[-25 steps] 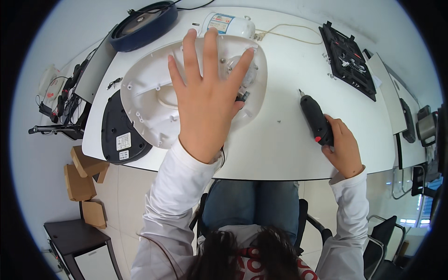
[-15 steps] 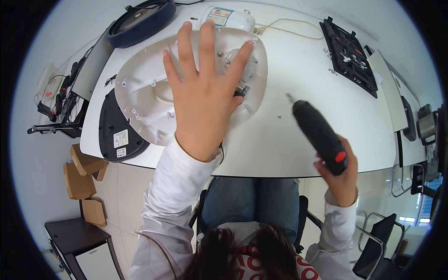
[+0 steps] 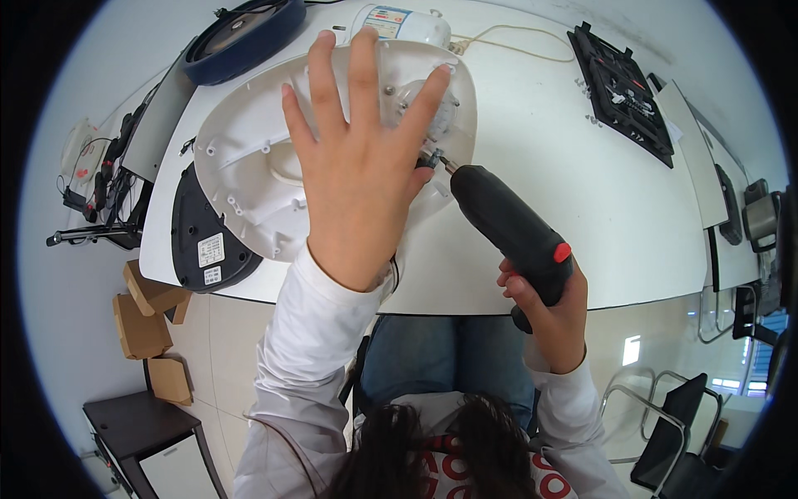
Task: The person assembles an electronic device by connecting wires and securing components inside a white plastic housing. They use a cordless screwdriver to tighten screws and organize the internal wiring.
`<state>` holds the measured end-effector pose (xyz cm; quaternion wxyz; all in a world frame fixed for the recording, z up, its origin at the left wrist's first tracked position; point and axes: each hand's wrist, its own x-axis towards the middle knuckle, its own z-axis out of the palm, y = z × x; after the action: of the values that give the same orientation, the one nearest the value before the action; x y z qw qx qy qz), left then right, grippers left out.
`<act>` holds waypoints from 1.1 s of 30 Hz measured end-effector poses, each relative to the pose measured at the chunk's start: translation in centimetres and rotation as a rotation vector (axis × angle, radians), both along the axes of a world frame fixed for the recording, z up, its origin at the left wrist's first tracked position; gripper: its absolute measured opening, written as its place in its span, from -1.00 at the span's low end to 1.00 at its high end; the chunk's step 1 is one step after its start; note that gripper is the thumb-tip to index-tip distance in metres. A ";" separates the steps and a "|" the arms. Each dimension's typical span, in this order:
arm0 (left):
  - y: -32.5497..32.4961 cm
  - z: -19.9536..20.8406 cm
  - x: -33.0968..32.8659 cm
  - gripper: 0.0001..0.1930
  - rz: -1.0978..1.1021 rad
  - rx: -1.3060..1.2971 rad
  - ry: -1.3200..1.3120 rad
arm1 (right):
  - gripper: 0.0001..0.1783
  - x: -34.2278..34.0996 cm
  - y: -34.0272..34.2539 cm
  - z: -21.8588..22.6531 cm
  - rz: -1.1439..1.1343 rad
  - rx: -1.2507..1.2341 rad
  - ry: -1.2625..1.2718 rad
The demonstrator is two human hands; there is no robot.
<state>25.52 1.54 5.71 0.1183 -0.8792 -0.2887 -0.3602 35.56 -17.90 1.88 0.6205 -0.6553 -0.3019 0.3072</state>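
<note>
A white plastic housing point(image 3: 237, 112) lies with its hollow inside facing up, screw posts and ribs showing. My left hand point(image 3: 357, 166) spreads across it with fingers apart; its thumb rests beside a small dark part near a clear round piece point(image 3: 439, 112). Wrapped round the handle of a black electric screwdriver with a red switch point(image 3: 515, 229) is my right hand point(image 3: 553, 312). The bit points at the small metal part next to my left thumb; whether it touches a screw I cannot tell. A black base plate with white labels point(image 3: 212, 229) sits partly under the housing.
On the white table point(image 3: 565, 191), a dark blue round appliance part point(image 3: 245, 41) stands at the far left. Behind the housing lies a white cylinder point(image 3: 407, 27) with a cable. An open black tool case point(image 3: 623, 96) with small screws beside it is at the far right.
My right hand has brought the electric screwdriver left and forward, so its bit now reaches into the housing beside my left thumb. The housing and left hand have shifted slightly left.
</note>
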 end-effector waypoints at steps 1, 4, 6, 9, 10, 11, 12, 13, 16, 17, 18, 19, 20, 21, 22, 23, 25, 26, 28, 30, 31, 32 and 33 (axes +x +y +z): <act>0.1 -0.1 0.0 0.00 -0.005 0.001 -0.004 | -0.55 0.0 0.1 0.0 -0.006 0.003 -0.002; 0.1 -0.1 0.0 -0.01 -0.006 -0.001 -0.011 | -0.56 -0.1 0.1 0.1 -0.009 0.003 -0.011; 0.1 -0.2 0.0 -0.01 -0.002 0.000 -0.010 | -0.57 -0.1 0.1 0.1 -0.006 -0.003 -0.024; 0.1 -0.2 0.0 -0.02 0.003 0.002 -0.004 | -0.58 0.0 0.1 0.0 -0.006 -0.007 -0.007; 0.1 -0.2 0.0 -0.02 0.003 0.001 -0.004 | -0.58 0.0 0.1 0.0 -0.006 -0.006 -0.009; 0.1 -0.2 0.0 -0.02 0.004 0.001 -0.003 | -0.58 0.0 0.1 0.0 -0.006 -0.005 -0.011; 0.1 -0.2 0.0 -0.02 0.004 0.001 -0.003 | -0.58 -0.1 0.1 0.0 -0.005 -0.003 -0.014; 0.1 -0.2 0.0 -0.02 0.004 0.001 -0.003 | -0.58 -0.1 0.1 0.0 -0.005 -0.001 -0.014; 0.1 -0.2 0.0 -0.02 0.004 0.000 -0.003 | -0.58 -0.2 0.1 0.0 -0.008 0.002 -0.018; 0.1 -0.2 0.0 -0.02 0.004 0.000 -0.001 | -0.57 -0.2 0.1 0.0 -0.010 0.002 -0.020; 0.1 -0.2 0.0 -0.02 0.004 0.000 0.001 | -0.57 -0.2 0.1 0.0 -0.012 0.002 -0.021; 0.1 -0.2 0.0 -0.02 0.002 0.001 -0.003 | -0.57 -0.2 0.1 0.0 -0.014 -0.001 -0.019; 0.1 -0.3 0.0 -0.02 0.000 0.004 -0.006 | -0.57 -0.2 0.1 0.0 -0.015 -0.003 -0.017; 0.2 -0.3 0.0 -0.02 -0.002 0.007 -0.010 | -0.56 -0.2 0.1 0.1 -0.017 -0.005 -0.014; 0.1 -0.2 0.0 -0.02 -0.001 0.005 -0.007 | -0.56 -0.2 0.2 0.0 -0.020 -0.003 -0.018; 0.1 -0.2 0.0 -0.02 0.001 0.004 -0.003 | -0.56 -0.2 0.3 0.0 -0.023 -0.001 -0.022; 0.1 -0.2 0.0 -0.02 0.005 0.001 0.003 | -0.56 -0.2 0.4 -0.1 -0.024 0.000 -0.028; 0.1 -0.2 0.0 -0.02 0.007 0.000 0.006 | -0.56 -0.2 0.4 -0.1 -0.023 -0.001 -0.029; 0.1 -0.2 0.0 -0.01 0.010 0.000 0.009 | -0.55 -0.2 0.4 0.0 -0.023 -0.013 -0.041; 0.1 -0.2 0.1 -0.01 0.011 0.003 0.011 | -0.54 -0.5 0.5 0.2 -0.025 -0.034 -0.060; 0.2 -0.4 0.1 0.00 0.011 0.020 0.003 | -0.53 -0.5 0.5 0.2 -0.026 -0.033 -0.072; 0.4 -0.6 0.2 0.00 0.013 0.037 -0.006 | -0.53 -0.4 0.5 0.2 -0.026 -0.033 -0.083; 0.5 -0.8 0.2 0.00 0.014 0.054 -0.014 | -0.52 -0.4 0.5 0.2 -0.025 -0.032 -0.095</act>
<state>25.77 2.08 4.94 0.1423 -0.8710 -0.2859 -0.3733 35.14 -17.37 2.09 0.5988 -0.6828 -0.3177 0.2726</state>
